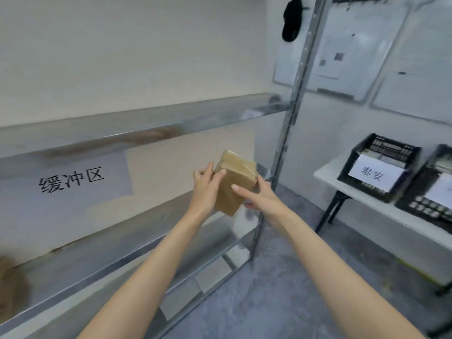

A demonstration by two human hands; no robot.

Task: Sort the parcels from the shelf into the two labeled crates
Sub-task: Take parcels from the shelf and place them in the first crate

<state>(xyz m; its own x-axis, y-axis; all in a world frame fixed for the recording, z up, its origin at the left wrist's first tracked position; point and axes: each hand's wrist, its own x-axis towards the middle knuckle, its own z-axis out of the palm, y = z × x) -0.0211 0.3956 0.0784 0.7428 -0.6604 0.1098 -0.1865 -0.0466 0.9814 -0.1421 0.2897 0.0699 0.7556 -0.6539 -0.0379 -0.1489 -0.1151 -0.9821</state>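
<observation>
Cream wall [122, 57], grey concrete floor [293, 277] — white table [327, 174], whiteboards [415, 81].

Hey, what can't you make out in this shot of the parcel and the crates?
Head view only:
1. Any address on the parcel: only plain brown faces show, and the left hand and right hand cover parts.
2. The second crate label: cut off by the right edge.
3. The brown shape at lower left: too blurred to identify.
4. The wall papers: blurred, unreadable.
</observation>
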